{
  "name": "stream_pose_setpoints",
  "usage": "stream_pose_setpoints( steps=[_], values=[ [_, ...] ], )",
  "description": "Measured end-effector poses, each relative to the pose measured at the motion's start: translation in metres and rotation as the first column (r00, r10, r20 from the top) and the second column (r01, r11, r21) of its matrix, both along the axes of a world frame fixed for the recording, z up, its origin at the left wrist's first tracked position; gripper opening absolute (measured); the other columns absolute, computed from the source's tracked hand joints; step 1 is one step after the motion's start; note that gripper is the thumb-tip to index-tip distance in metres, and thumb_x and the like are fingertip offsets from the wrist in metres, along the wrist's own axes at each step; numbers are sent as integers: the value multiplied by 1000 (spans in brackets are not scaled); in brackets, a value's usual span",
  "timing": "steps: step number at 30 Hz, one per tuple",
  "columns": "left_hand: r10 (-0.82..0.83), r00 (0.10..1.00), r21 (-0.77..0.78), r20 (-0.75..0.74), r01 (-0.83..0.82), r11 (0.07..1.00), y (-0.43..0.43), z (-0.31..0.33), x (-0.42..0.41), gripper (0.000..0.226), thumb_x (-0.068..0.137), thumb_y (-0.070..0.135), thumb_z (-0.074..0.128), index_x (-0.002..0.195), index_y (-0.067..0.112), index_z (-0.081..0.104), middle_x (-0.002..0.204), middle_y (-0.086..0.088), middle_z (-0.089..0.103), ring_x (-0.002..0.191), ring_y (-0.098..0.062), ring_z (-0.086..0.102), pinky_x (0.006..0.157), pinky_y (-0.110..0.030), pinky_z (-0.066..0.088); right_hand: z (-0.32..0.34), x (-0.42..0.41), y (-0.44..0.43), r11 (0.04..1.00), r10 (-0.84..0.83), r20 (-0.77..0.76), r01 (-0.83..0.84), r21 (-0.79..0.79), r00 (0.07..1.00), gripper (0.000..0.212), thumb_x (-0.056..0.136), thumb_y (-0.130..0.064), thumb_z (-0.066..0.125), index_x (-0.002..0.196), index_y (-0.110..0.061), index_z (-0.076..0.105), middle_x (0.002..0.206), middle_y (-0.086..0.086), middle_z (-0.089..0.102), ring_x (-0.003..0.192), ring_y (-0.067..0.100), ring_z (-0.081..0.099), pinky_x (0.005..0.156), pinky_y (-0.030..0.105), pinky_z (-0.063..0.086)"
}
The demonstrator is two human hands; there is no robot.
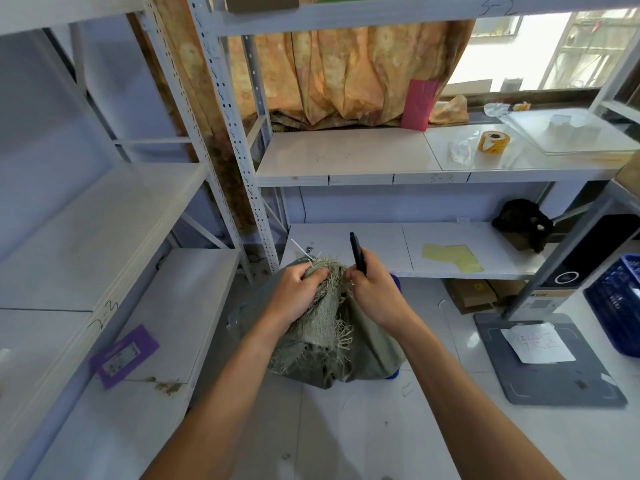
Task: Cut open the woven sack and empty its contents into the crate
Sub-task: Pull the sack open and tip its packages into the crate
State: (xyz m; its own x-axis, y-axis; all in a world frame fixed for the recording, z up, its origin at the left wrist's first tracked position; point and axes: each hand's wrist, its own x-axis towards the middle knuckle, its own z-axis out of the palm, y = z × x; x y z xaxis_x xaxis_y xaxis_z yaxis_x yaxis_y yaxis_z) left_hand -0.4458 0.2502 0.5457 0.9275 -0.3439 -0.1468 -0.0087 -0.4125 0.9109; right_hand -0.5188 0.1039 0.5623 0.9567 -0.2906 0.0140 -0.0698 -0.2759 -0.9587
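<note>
Starting at the left of my feed, a purple card (pixel 124 355) lies flat on the low shelf (pixel 180 306), well apart from the work. Toward the middle, the left hand (pixel 298 289) grips the bunched neck of the sack (pixel 329 327), fingers curled tight over the frayed weave and thumb tucked against it. The fingertips sink into the cloth, so I cannot see where they end. A thin white tie (pixel 300 250) pokes up just behind those knuckles; what it is fastened to is hidden. The sack itself is grey-green and sits on the floor between both forearms, its neck held up and loose threads hanging down its front. Just right of the neck, the right hand (pixel 374 292) is closed around a black cutter (pixel 356 252), which stands nearly upright above the fist. The fingers are wrapped round its lower part, so the grip end is covered and I cannot make out a blade. The index fingertip sits close against the frayed edge of the sack; I cannot tell whether it touches. A blue container (pixel 394 282) shows only as slivers at the sack's right side and lower corner, the rest buried under it. Farther right, a blue basket (pixel 620 306) is cut off by the edge of the frame.
</note>
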Motion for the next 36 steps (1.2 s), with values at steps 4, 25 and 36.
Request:
stream_pose_setpoints(
  steps=[4, 25, 36],
  values=[
    [-34, 999, 55, 10, 33, 998, -1, -3, 2, 62, 84, 61, 57, 115, 11, 72, 108, -13, 76, 98, -22, 70, 97, -54, 51, -5, -2, -3, 997, 51, -57, -47, 56, 997, 29, 98, -3, 38, 123, -17, 45, 85, 4, 51, 62, 12, 44, 50, 20, 38],
    [-687, 720, 791, 91, 367, 489, 6, 12, 36, 30, 103, 40, 54, 111, 14, 66, 102, -3, 63, 95, -24, 60, 73, -34, 39, -23, 37, -6, 990, -5, -86, -7, -141, 996, 23, 92, -35, 66, 81, -15, 69, 58, -4, 53, 51, 12, 43, 52, 29, 36],
    [-671, 739, 823, 60, 343, 452, 16, -1, 42, 43, 97, 42, 62, 137, 25, 62, 130, -6, 66, 121, -30, 60, 96, -41, 49, -49, 50, 8, 960, -16, -134, -22, -278, 991, 23, 95, -26, 62, 77, -12, 60, 60, -1, 53, 49, 15, 43, 49, 31, 35]
  ],
)
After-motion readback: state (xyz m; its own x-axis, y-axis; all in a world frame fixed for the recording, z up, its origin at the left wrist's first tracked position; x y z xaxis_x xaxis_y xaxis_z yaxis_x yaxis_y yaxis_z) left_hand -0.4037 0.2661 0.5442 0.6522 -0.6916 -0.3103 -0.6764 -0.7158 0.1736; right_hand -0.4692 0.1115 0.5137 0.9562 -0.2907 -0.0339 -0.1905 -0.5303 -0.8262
